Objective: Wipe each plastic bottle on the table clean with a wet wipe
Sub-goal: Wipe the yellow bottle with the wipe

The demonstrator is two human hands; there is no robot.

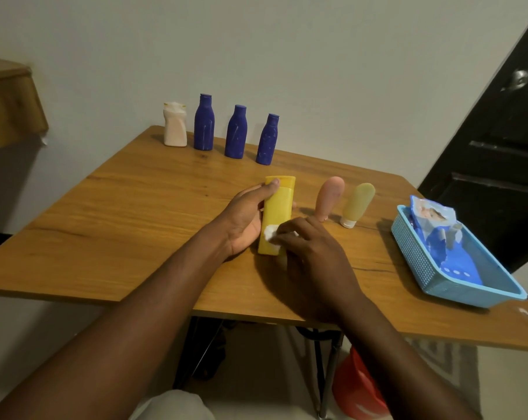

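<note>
While rubbing the lower face of the yellow bottle (279,207) at mid table (135,222) with the wet wipe (271,234) pinched in the right hand (314,262), steady it with the left hand (244,219) wrapped round its side; turn slowly, cover every face.

Most of the wet wipe (271,234) is buried under the right hand (314,262), only a white bit pokes out. Same hand covers the bottom corner of the yellow bottle (276,207). Print on the wipes pack (433,221) is too blurry to read.
</note>
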